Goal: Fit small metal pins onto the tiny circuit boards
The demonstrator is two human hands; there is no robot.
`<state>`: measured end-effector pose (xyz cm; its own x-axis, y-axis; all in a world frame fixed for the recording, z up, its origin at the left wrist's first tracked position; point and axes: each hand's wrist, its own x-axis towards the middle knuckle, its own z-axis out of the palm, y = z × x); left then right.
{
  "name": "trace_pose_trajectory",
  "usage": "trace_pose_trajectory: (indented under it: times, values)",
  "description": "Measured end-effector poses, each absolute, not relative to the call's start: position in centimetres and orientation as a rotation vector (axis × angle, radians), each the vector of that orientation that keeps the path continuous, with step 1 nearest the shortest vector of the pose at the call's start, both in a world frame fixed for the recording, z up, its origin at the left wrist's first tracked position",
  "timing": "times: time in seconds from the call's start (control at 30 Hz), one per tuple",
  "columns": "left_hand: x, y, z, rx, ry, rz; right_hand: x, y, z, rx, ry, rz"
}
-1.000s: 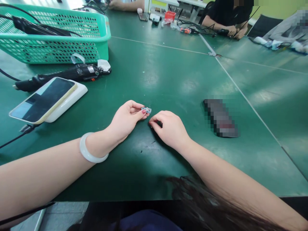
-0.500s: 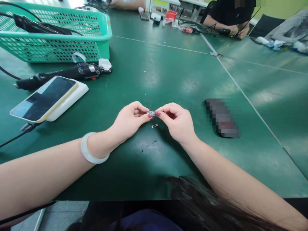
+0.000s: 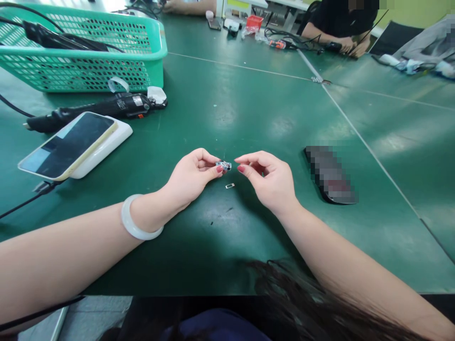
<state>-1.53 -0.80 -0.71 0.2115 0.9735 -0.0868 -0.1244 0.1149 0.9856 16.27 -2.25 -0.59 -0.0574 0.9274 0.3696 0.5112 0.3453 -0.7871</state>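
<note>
The wide green counter looks smooth and half-glossy from here, catching pale smears of light. The turquoise latticed basket is plainly plastic; the dark screen of the cream-edged phone shines like glass. The white ring-shaped bangle looks polished, the tiny silvery rectangular frame metallic.

One head cam, behind and above left hand and right hand, facing forward-down, fairly near; table extends beyond them.

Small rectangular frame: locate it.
In the head view, the small rectangular frame lies mid-picture on the green table, below the gap between left hand and right hand.
</note>
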Motion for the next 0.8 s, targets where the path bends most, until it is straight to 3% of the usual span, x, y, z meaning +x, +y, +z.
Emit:
trace_pose_trajectory:
  times: [0.3, 0.8]
  values:
    - [-1.7, -0.7, -0.9, 1.109, 1.038, 1.077, 16.5, -1.8, -1.5, -1.306, -2.352, 0.498]
    - [-1.7, -0.7, -0.9, 1.111, 1.024, 1.07, 17.5, -1.2, -1.2, -1.302, -2.434, 0.405]
